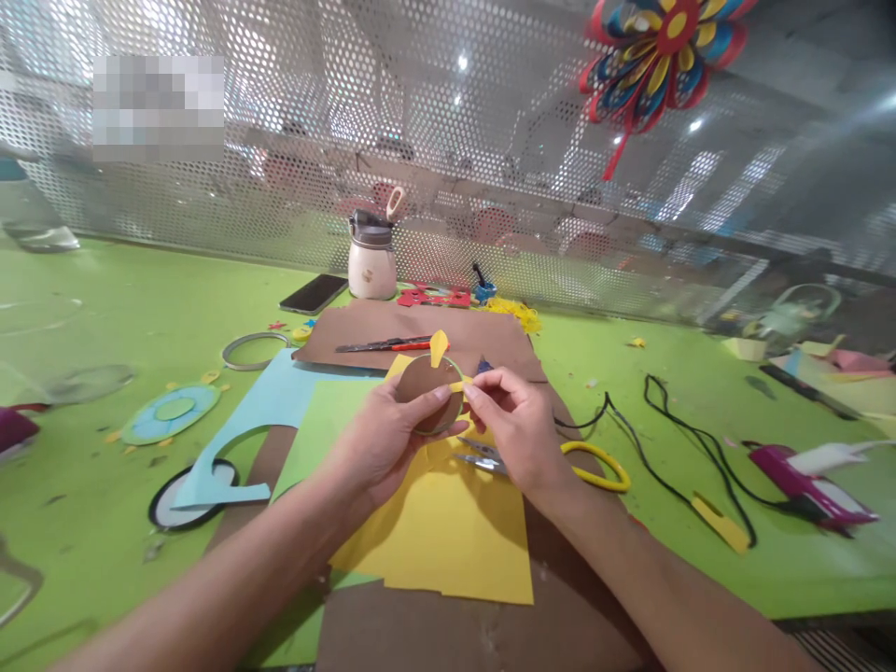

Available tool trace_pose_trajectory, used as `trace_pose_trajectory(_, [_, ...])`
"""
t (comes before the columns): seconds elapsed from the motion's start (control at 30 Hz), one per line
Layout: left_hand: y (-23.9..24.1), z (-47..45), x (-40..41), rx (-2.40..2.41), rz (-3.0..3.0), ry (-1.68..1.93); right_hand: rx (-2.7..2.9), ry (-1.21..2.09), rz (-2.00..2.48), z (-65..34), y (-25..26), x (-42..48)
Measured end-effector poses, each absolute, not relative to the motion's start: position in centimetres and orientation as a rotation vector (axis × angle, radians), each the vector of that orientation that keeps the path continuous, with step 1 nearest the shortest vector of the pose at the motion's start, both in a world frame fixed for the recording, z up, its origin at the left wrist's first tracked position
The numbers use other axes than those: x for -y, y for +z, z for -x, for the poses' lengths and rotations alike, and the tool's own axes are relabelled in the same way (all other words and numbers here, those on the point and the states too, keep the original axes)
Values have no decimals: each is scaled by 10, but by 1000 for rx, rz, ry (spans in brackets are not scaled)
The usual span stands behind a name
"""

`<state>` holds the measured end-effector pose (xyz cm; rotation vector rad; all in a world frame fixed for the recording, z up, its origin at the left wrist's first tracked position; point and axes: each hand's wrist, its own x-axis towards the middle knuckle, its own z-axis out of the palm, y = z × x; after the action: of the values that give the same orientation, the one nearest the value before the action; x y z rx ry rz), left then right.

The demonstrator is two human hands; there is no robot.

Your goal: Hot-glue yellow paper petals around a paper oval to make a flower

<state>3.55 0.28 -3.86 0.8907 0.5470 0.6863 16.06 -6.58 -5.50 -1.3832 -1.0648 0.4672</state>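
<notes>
My left hand grips a round brown disc with a thin green rim, its thumb lying across the face. A yellow petal-shaped piece stands up from the disc's top edge. At the right edge, my right hand pinches a small yellow piece between thumb and fingertips, where it meets the disc and the left thumb. Scissors with yellow handles lie under my right hand, their blades partly showing. Below both hands, yellow sheets rest over a green sheet and brown board.
A brown board carries a utility knife. Behind stand a white bottle and a phone. Light blue cut paper, a tape ring and a blue-green ring lie left. A cable leads to a purple device at right.
</notes>
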Motion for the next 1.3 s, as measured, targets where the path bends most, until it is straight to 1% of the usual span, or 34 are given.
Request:
trace_pose_trajectory(0.17, [-40, -36, -3, -584, -886, 705, 1171, 253, 1417, -159, -58, 65])
trace_pose_trajectory(0.23, [-41, -36, -4, -611, -898, 718, 1195, 219, 1427, -158, -59, 65])
trace_pose_trajectory(0.43, [-42, -36, -8, -637, -949, 750, 1218, 258, 1459, -159, -54, 67])
trace_pose_trajectory(0.6, [-37, -34, -9, -673, -939, 729, 1166, 334, 1578, -195, -31, 75])
trace_pose_trajectory(0.67, [-35, -33, -10, -684, -945, 737, 1312, 320, 1716, -216, -24, 79])
trace_pose_trajectory(0.73, [-34, -32, -13, -684, -951, 758, 1601, 223, 1853, -235, -24, 80])
trace_pose_trajectory(0.83, [-32, -30, -17, -633, -937, 776, 1993, 42, 2032, -252, -39, 78])
trace_pose_trajectory(0.9, [-32, -29, -18, -601, -923, 785, 2076, 45, 2112, -257, -54, 74])
trace_pose_trajectory(1.0, [-33, -29, -19, -589, -910, 796, 2057, 29, 2135, -260, -74, 67])
trace_pose_trajectory(1.1, [-36, -29, -21, -610, -901, 810, 1998, 39, 2091, -262, -84, 63])
trace_pose_trajectory(1.23, [-41, -30, -25, -624, -924, 797, 1834, 94, 1990, -269, -79, 66])
trace_pose_trajectory(1.3, [-43, -30, -27, -641, -933, 769, 1735, 187, 1885, -275, -71, 72])
